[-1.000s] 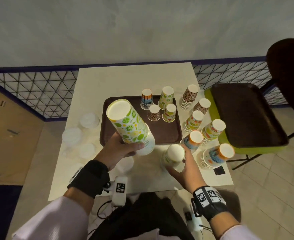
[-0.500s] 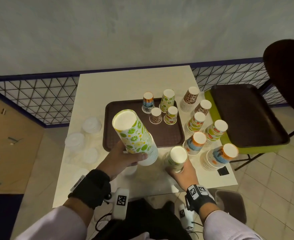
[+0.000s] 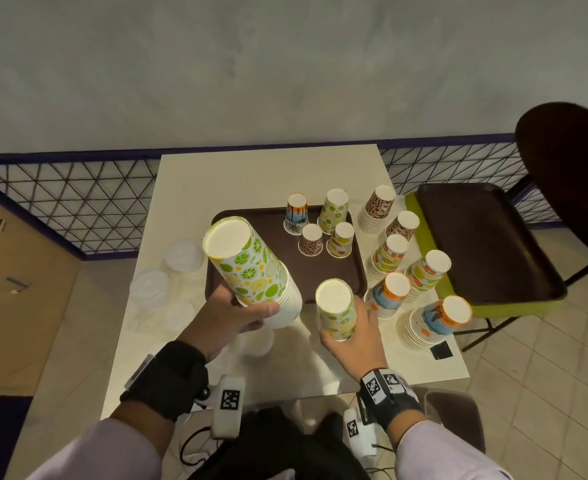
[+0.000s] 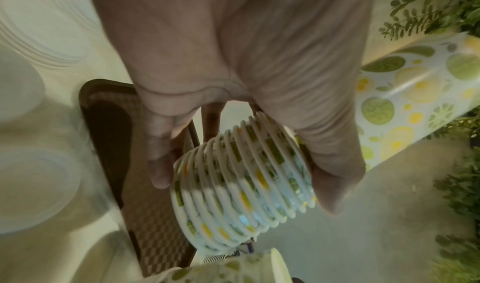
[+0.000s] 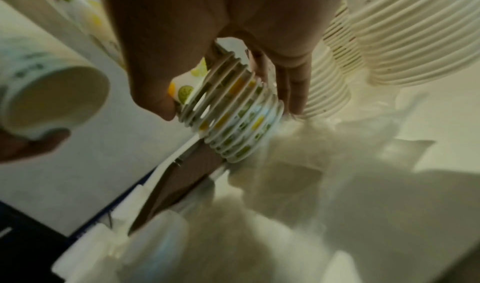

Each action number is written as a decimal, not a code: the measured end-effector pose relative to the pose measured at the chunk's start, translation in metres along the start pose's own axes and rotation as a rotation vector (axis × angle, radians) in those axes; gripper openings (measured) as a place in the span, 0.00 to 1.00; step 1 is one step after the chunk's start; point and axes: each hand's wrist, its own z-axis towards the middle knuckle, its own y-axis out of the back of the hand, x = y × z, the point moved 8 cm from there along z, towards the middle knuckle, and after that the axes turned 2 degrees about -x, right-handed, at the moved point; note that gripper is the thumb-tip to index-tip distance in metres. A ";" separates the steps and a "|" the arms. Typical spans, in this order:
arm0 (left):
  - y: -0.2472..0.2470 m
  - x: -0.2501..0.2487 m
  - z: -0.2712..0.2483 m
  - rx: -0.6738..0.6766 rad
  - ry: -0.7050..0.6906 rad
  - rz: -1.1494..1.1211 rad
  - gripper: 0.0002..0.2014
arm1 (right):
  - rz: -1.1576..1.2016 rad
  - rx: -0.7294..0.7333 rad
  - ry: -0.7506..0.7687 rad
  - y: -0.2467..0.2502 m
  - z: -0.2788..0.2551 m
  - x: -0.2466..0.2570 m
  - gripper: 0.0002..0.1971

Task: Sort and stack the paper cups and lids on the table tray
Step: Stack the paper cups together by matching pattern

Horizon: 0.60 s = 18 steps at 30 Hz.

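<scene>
My left hand [image 3: 247, 315] grips a tall stack of lime-and-lemon print cups [image 3: 251, 270], upside down and tilted, above the front left of the brown tray [image 3: 223, 289]. Its stacked rims [image 4: 244, 187] show between thumb and fingers in the left wrist view. My right hand [image 3: 351, 336] holds a shorter stack of the same citrus print [image 3: 335, 308] lifted near the tray's front right corner; its rims [image 5: 231, 119] sit between thumb and fingers. Several upturned cups [image 3: 334, 211] stand at the tray's back right.
Several upturned cup stacks [image 3: 436, 317] line the table's right edge. Clear plastic lids [image 3: 148, 289] lie on the table's left side. A chair at the right carries a second brown tray [image 3: 486, 244] on a green one. A mesh fence runs behind the table.
My right hand has lifted the short citrus stack off the table and brought it toward the tray. The left hand's tall stack has shifted slightly.
</scene>
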 end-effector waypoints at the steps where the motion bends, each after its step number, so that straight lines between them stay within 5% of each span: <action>1: 0.004 -0.002 0.000 -0.010 -0.007 -0.007 0.42 | 0.021 -0.016 0.016 0.004 0.000 0.006 0.45; 5: 0.016 -0.014 0.000 -0.049 -0.054 -0.048 0.39 | 0.143 -0.041 0.015 0.016 0.007 0.022 0.40; 12: 0.029 -0.031 0.014 -0.077 -0.071 -0.065 0.20 | 0.477 -0.099 -0.101 0.052 0.040 0.083 0.38; 15: 0.031 -0.039 0.022 -0.080 -0.087 -0.055 0.22 | 0.626 -0.158 -0.101 0.067 0.072 0.110 0.47; 18: 0.028 -0.047 0.029 -0.088 -0.103 -0.072 0.23 | 0.757 -0.198 -0.112 0.080 0.113 0.130 0.42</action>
